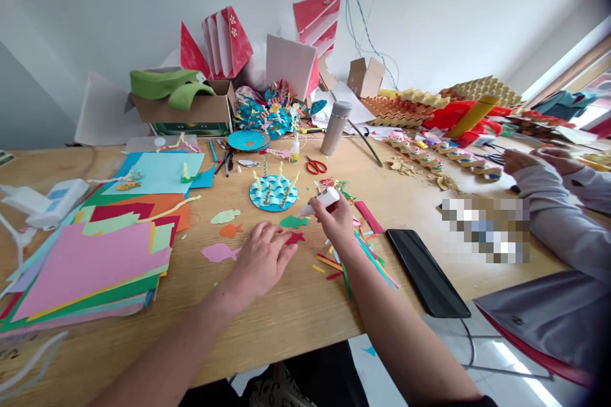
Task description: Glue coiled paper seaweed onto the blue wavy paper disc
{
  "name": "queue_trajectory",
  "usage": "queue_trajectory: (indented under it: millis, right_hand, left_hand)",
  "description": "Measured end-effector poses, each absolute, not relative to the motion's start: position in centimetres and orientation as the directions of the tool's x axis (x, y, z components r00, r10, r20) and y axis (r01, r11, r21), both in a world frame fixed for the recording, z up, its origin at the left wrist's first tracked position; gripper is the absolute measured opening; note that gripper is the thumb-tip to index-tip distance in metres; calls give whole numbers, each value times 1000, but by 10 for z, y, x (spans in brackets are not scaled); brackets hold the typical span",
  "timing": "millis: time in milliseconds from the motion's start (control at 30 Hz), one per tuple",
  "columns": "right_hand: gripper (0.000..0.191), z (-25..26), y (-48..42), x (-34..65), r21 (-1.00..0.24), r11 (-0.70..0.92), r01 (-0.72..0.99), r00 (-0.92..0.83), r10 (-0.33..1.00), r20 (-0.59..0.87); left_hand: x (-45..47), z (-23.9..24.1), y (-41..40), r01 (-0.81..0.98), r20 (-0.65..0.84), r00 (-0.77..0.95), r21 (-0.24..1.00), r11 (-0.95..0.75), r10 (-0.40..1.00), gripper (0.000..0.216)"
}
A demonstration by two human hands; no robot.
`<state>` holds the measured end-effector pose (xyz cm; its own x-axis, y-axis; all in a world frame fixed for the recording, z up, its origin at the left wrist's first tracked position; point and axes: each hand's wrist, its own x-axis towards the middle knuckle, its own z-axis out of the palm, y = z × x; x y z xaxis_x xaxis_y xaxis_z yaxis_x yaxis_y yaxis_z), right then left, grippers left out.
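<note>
My right hand [337, 222] grips a white glue bottle [326, 198], tilted with its narrow tip pointing down to the left, just above a green paper fish [293, 222]. My left hand [264, 255] rests on the table with fingers apart, its fingertips beside a dark red paper fish [296, 238]. An orange paper fish [231, 230], a pale green one [226, 216] and a pink one [220, 252] lie to its left. Beyond both hands sits a round blue wavy paper piece [273, 193] with twisted stalks standing on it.
Coloured paper sheets [95, 261] are stacked at left. Paper strips [370, 254] and a black phone [427, 272] lie at right. Red scissors [316, 166], a small glue bottle [294, 149] and a steel flask [337, 127] stand or lie farther back. Another person's sleeve [548, 203] reaches in from the right.
</note>
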<state>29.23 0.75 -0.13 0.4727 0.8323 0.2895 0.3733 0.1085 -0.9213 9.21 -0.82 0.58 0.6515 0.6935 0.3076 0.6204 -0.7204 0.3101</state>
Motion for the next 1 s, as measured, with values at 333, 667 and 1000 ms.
queue_trajectory:
  millis: [333, 667, 1000]
  right_hand:
    - [26, 17, 28, 285, -864, 153, 479, 382, 850, 362]
    - [20, 5, 17, 281, -712, 141, 688, 244, 879, 409]
    - [21, 1, 18, 279, -706, 125, 697, 241, 887, 394]
  left_hand:
    - [111, -8, 4, 742, 285, 579, 204, -638, 764, 44]
    - [116, -9, -4, 730, 272, 615, 159, -664, 741, 48]
    - [120, -5, -3, 726, 240, 614, 201, -658, 752, 42]
